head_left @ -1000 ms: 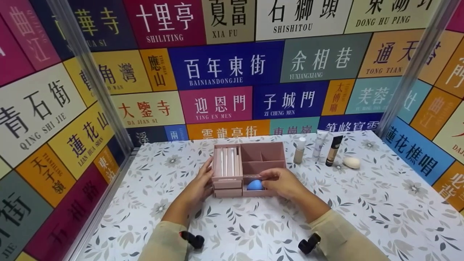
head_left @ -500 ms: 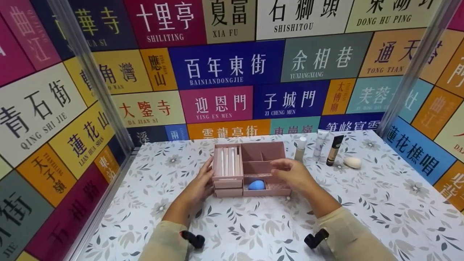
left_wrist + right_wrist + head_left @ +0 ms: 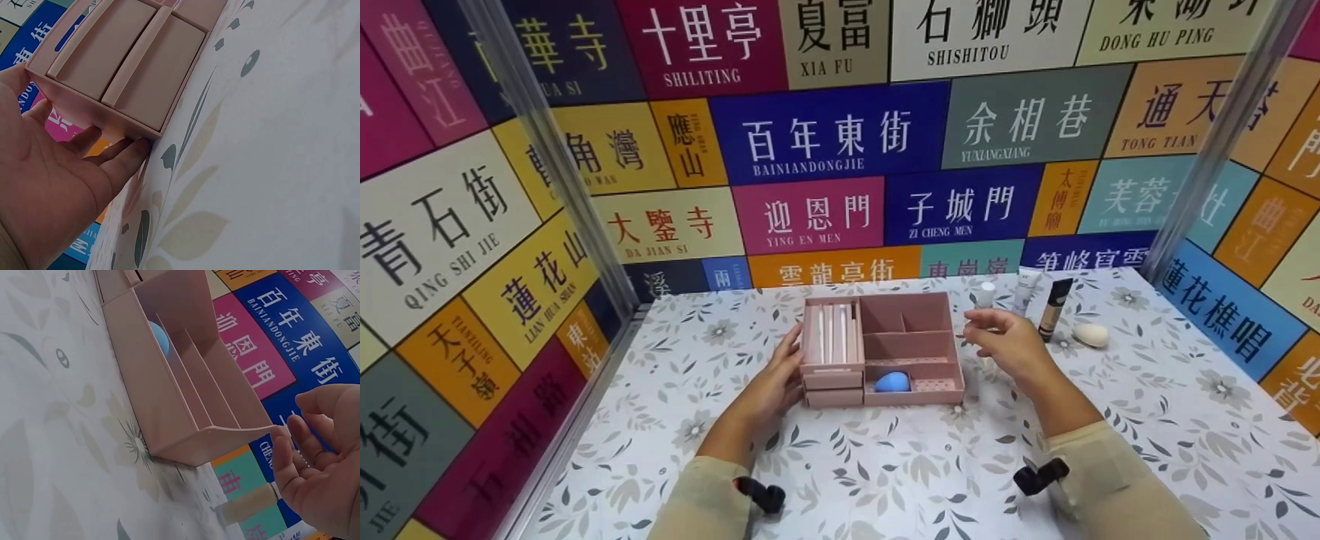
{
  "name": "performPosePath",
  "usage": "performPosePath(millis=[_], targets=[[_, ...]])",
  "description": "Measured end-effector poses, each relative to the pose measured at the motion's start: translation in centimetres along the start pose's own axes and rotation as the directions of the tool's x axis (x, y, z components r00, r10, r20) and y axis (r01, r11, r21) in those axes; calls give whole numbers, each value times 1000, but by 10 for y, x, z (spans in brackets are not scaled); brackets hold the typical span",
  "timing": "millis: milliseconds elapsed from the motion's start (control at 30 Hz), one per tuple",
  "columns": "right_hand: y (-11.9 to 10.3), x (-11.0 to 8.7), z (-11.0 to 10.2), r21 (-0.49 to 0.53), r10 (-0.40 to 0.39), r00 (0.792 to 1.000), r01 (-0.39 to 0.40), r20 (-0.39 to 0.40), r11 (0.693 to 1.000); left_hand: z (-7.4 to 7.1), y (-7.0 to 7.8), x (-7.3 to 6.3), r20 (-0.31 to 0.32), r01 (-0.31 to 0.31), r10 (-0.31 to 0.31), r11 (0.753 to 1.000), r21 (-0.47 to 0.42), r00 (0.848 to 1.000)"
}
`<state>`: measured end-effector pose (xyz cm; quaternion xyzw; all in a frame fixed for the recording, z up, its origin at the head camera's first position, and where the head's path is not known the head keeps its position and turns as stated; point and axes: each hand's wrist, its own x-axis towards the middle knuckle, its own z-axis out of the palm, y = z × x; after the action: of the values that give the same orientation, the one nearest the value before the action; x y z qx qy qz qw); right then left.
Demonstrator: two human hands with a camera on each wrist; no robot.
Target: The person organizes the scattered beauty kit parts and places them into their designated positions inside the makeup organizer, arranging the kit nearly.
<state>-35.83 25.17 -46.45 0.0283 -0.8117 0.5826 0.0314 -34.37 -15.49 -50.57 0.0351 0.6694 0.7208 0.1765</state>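
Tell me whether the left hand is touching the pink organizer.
Touching. The left wrist view shows the left hand with fingers pressed flat against the side of the pink organizer; the head view agrees.

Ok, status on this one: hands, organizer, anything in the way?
Left hand flat against pink organizer. Right hand empty, beside it. Blue sponge in front compartment. Nothing in the way.

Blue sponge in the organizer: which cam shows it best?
Head view. The blue sponge lies whole and unblocked in the front compartment of the pink organizer. The right wrist view catches only a sliver of it behind a divider. The left wrist view shows just the organizer's drawer fronts, no sponge.
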Motion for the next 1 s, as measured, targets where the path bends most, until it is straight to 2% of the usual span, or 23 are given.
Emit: performPosePath(millis=[267,400,533,633,833,1000], targets=[[4,0,-25,-50,17,999,-19,-45,999,1,1,1,4,-7,7,1000,7,1000],[9,2,-45,-84,23,996,-30,-82,996,1,0,1,2,-7,7,1000,1,1000],[17,2,-70,-73,57,991,-66,-123,995,-1,-1,-1,16,-33,32,999,30,999],[23,3,-88,-47,101,981,-110,-164,993,-1,-1,-1,21,-46,45,998,50,999],[35,5,-115,5,218,949,-223,-228,975,-1,0,-1,-9,-10,10,1000,24,1000],[47,6,-129,38,245,937,-244,-250,969,0,1,0,-13,-4,4,1000,16,1000]])
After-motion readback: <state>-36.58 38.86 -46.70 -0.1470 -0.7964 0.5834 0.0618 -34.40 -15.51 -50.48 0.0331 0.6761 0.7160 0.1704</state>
